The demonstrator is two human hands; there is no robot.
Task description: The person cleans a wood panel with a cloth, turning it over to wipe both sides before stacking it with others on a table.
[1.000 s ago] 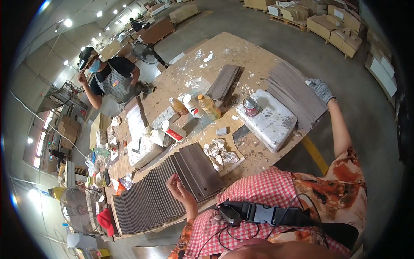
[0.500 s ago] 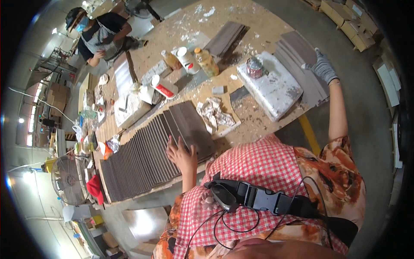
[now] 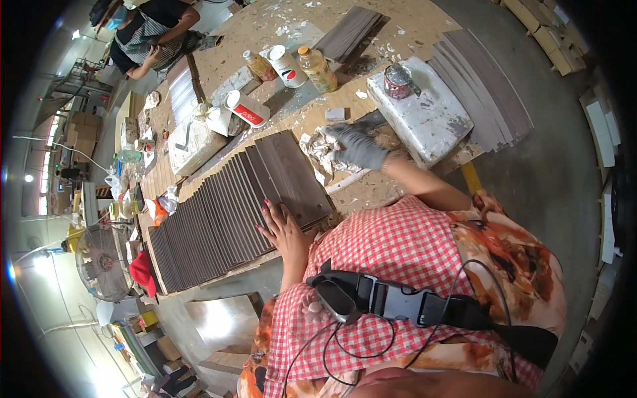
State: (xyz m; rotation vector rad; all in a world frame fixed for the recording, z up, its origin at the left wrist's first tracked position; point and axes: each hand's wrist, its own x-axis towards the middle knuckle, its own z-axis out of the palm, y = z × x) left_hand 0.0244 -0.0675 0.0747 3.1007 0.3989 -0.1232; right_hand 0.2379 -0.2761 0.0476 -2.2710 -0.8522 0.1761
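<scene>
Overlapping dark brown boards [image 3: 212, 215] lie in a long fanned row on the near side of the workbench. My left hand [image 3: 286, 235] is bare and rests, fingers spread, on the broad face of the board [image 3: 285, 169] at the row's right end. Farther right, my right hand [image 3: 363, 147] wears a grey glove. Its fingers curl onto a crumpled whitish rag [image 3: 320, 151] that lies on the bench; the fingertips are partly lost in its folds. Just beyond the rag sits a small grey block [image 3: 337, 114].
A paint-spattered white block [image 3: 424, 126] carries a tin can [image 3: 397, 83]. More brown strips [image 3: 484, 93] fan out at the right edge. Bottles [image 3: 317, 69] and white containers [image 3: 247, 109] stand mid-bench. A co-worker [image 3: 156, 40] is at the far left; a fan [image 3: 103, 262] stands left.
My right hand has swung left from the strips at the bench's right edge to the crumpled rag. My left hand stays on the end board.
</scene>
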